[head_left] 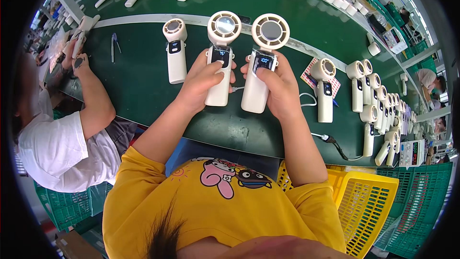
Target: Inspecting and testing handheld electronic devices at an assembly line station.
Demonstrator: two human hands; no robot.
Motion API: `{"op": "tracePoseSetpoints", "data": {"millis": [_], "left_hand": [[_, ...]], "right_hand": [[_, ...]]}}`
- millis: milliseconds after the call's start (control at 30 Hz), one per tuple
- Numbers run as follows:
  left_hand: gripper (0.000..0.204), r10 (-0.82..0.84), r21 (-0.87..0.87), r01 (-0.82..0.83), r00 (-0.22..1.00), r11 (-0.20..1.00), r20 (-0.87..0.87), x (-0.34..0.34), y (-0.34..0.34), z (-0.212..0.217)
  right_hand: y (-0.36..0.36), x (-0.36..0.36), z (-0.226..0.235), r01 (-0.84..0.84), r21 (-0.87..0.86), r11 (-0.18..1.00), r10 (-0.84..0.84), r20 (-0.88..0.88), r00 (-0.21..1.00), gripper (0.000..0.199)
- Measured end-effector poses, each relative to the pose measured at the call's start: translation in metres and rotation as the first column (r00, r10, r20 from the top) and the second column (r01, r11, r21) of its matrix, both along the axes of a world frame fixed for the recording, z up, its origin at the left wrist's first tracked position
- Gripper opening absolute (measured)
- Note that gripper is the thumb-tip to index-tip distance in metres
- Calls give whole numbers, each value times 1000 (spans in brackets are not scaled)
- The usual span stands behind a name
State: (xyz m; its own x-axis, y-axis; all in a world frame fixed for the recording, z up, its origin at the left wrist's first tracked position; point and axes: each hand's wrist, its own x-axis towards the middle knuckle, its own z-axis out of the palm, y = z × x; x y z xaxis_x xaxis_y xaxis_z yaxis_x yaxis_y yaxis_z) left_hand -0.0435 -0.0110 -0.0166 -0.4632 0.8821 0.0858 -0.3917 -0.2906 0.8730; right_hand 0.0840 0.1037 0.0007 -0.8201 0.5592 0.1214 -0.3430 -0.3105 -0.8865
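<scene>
Gripping one white handheld fan in each fist, a person in a yellow shirt works at a green bench, seen from the head camera. The left hand (201,84) is wrapped around the left fan (220,57), its thumb pressed on the lit display panel; the right hand (280,88) is closed on the right fan (263,60), thumb likewise on its glowing screen. Both fans stand nearly upright, side by side and just apart, round heads pointing away from the person, above the near edge of the green bench (143,86). A third fan (175,50) lies flat just left of the pair, and a fourth fan (324,88) lies to the right on a small checked card. Farther right, a crowded row of fans (378,110) runs along the bench, too tightly packed to count. A yellow plastic basket (369,206) sits at lower right, its contents not visible. At left, a co-worker's hand (76,57) holds another white device.
</scene>
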Motion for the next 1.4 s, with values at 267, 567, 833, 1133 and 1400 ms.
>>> {"op": "tracePoseSetpoints", "data": {"millis": [267,567,833,1133,1400], "left_hand": [[41,14,-29,-15,999,999,-33,2,0,5],[45,17,-38,-21,995,999,-100,3,-1,7],[44,-5,-44,0,994,999,-111,5,-2,9],[41,111,-314,-146,985,938,-129,0,20,1],[25,12,-279,-685,388,673,-922,-2,64,-10]], "right_hand": [[3,-5,-1,54,-22,998,-54,-1,999,37],[9,-10,-7,86,-59,995,-85,21,996,48],[10,-11,-8,100,-31,995,-98,56,994,51],[21,-6,-6,28,-149,988,-35,-42,998,54],[25,-6,-2,18,-205,979,-28,-46,999,52]]}}
